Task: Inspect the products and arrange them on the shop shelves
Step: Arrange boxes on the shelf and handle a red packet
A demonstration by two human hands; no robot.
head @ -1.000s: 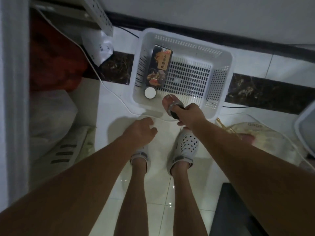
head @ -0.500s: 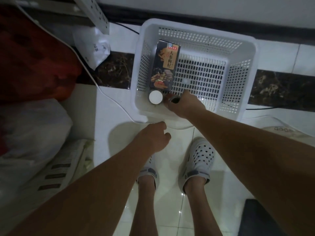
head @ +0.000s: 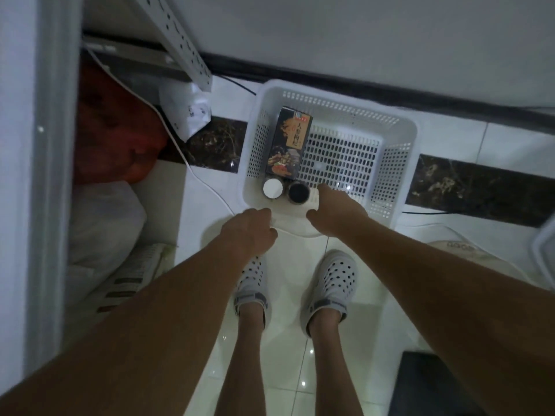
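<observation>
A white perforated plastic basket [head: 399, 151] stands on the tiled floor by the wall. Inside, a dark printed box [head: 289, 145] lies along its left side. Two jars stand upright at its near edge, one with a white lid [head: 272, 187] and one with a dark lid [head: 298, 192]. My right hand [head: 338, 210] lies over the basket's near rim just right of the dark-lidded jar, fingers fairly straight and off the jar. My left hand [head: 250, 228] hangs at the near rim's left part, fingers loosely curled, holding nothing.
A white shelf upright [head: 180, 40] slants above the basket, with a white bag [head: 187, 111] and a cable below it. Red and white sacks [head: 114, 139] fill the left. My feet in white clogs [head: 252, 289] stand before the basket. A second basket's rim [head: 545, 253] shows at right.
My right hand carried the dark-lidded jar into the basket, set it beside the white-lidded jar and let go. My left hand moved forward to the basket's near rim.
</observation>
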